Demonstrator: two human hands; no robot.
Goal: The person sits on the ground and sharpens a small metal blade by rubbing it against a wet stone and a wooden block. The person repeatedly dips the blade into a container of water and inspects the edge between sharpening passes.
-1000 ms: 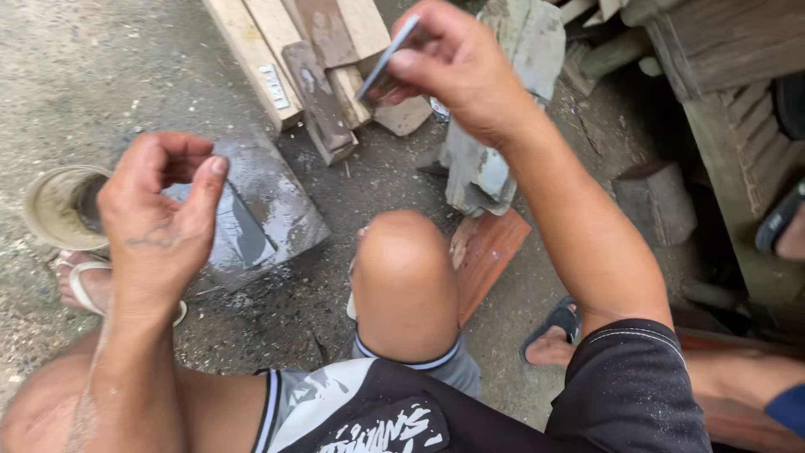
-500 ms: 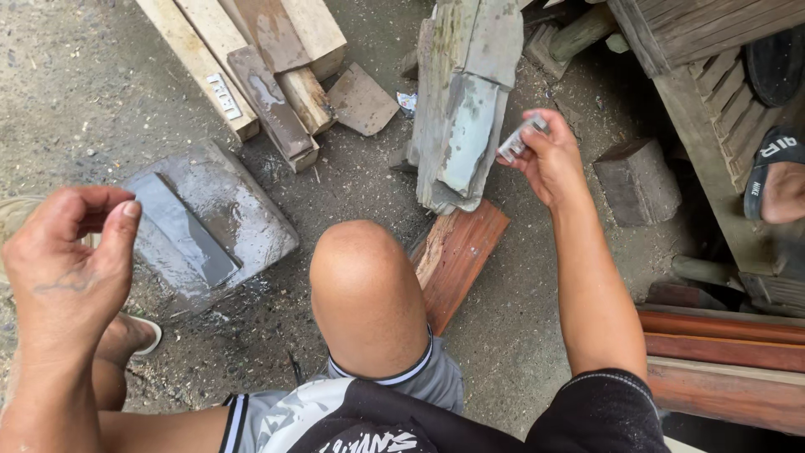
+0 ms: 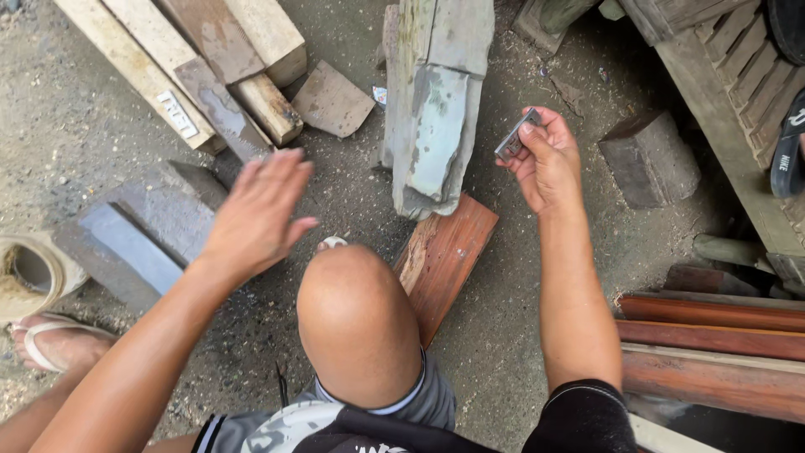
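The right hand [image 3: 549, 164] pinches a small flat metal piece [image 3: 513, 138] between thumb and fingertips, holding it up just above the gritty ground, to the right of a stack of weathered grey boards [image 3: 436, 109]. The metal piece is thin, grey and roughly rectangular; its far end pokes out past the fingers.

The left hand [image 3: 256, 214] is spread flat, fingers loosely apart and palm down, holding nothing. It hangs over the ground near a grey stone block [image 3: 126, 239] with a smooth slanted face.

Between the two arms is the person's bent knee [image 3: 356, 319]. A reddish wooden plank [image 3: 444, 260] lies on the ground just beside the knee, its far end touching the grey boards.

At the left edge sits a round container [image 3: 29, 277], only partly in view; its inside looks dark and I cannot tell what it holds. A foot in a white sandal [image 3: 46, 344] rests just below it.

Pale wooden beams [image 3: 193, 67] lie at the upper left, and long reddish planks [image 3: 713, 344] lie at the lower right.
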